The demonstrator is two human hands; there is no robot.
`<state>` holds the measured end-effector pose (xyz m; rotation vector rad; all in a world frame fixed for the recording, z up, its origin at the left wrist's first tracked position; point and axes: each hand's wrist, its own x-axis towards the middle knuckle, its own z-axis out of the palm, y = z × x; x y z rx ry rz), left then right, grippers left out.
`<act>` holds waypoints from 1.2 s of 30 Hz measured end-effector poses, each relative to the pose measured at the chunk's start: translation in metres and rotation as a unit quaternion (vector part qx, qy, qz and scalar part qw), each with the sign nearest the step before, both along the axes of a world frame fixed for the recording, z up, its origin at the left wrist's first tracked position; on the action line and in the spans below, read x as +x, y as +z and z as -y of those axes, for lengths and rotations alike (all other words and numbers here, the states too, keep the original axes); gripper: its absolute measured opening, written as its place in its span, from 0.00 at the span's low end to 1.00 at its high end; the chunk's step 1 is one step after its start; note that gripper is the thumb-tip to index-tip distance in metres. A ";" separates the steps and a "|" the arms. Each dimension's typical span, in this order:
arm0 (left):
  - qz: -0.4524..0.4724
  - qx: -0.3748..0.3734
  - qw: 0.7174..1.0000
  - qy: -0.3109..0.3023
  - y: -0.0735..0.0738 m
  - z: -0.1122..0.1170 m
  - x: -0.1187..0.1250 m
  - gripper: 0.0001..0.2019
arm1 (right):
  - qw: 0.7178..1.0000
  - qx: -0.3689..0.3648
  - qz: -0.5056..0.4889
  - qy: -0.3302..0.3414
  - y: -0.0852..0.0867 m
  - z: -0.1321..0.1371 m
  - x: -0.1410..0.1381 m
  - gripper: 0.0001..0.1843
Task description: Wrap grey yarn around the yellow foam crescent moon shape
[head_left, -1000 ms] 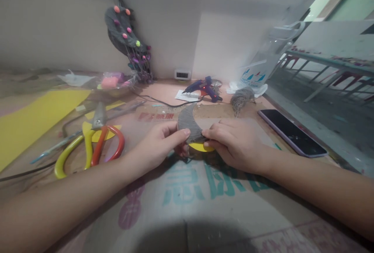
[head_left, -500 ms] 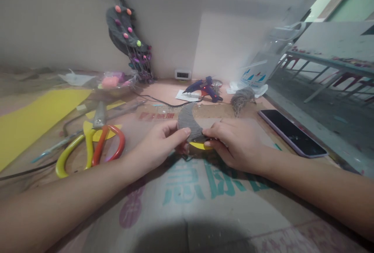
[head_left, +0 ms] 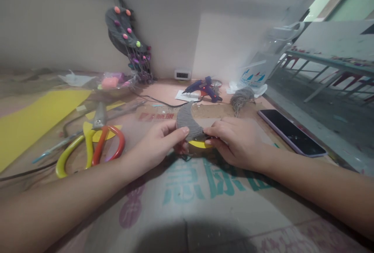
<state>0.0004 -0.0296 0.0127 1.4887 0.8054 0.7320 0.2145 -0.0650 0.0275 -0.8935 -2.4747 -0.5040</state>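
A crescent moon cutout (head_left: 187, 120), wrapped in grey yarn with a strip of bare yellow along its lower edge, is held between my hands above the cardboard. My left hand (head_left: 168, 138) is closed on its left side, thumb on the front face. At the lower right tip, my right hand (head_left: 230, 140) pinches it between thumb and index finger. The fingers of both hands partly cover the piece, and its back is hidden. Beyond it a small ball of grey yarn (head_left: 242, 98) lies on the table.
Scissors (head_left: 99, 140) with red and yellow handles lie left, beside a yellow sheet (head_left: 37, 116). A phone (head_left: 292, 132) lies right. Behind are a blue glue gun (head_left: 203, 88), a small digital display (head_left: 182, 75), a clear plastic jug (head_left: 263, 60) and a decorated grey moon (head_left: 121, 29) against the wall.
The crescent has shifted very slightly left and tilted a little between my hands. Both hands keep their grip, and the surroundings look the same.
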 end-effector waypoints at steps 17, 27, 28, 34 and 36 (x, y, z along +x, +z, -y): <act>0.023 -0.028 0.999 -0.022 -0.005 -0.001 -0.002 0.11 | 1.000 0.022 -0.003 0.015 -0.007 -0.002 0.001 0.08; 0.010 -0.008 1.000 0.002 -0.003 0.000 0.000 0.12 | 0.999 -0.032 -0.034 -0.017 -0.002 0.000 0.001 0.08; 0.005 -0.002 1.000 0.004 -0.002 0.000 0.000 0.12 | 0.999 -0.032 -0.034 -0.015 -0.002 0.000 0.001 0.08; -0.002 0.007 1.000 0.012 0.000 0.002 0.000 0.13 | 1.000 -0.009 -0.020 -0.014 -0.003 0.001 -0.003 0.09; 0.003 0.005 1.000 0.003 0.000 0.002 0.000 0.13 | 1.000 -0.006 -0.016 -0.018 -0.002 0.001 -0.004 0.09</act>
